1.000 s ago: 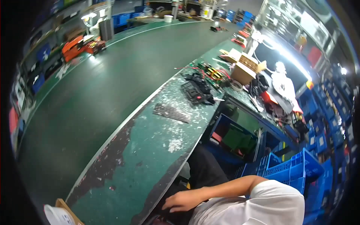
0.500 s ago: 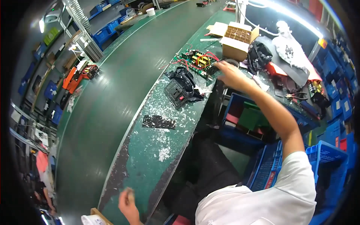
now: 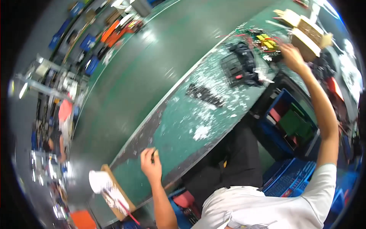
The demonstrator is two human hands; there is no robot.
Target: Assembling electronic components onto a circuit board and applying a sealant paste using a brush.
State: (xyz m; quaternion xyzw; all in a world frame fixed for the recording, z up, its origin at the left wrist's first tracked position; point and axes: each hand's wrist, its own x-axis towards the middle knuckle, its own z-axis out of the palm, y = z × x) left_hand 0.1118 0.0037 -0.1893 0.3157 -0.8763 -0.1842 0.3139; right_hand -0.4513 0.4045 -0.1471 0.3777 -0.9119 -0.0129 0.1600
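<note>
My left hand is above the near left part of the green worktop. Its fingers are pinched together around something small and dark that I cannot make out. At the far right my right hand is stretched out beside a circuit board with yellow parts and red wires. Motion smears its fingers, so its grip is unclear. Left of the board lie a crumpled black plastic bag and a dark slotted panel with a small red part. A flat black speckled strip rests on the worktop nearer to me.
A cardboard box with dividers stands beyond my right hand. At the lower left are a white container and a wooden-edged tray. A green conveyor belt runs along the worktop. Blue crates stand beside my legs.
The view has swung, shifting the whole scene toward the right and bringing the white container into sight. My left hand has come further over the worktop. My right hand remains by the circuit board.
</note>
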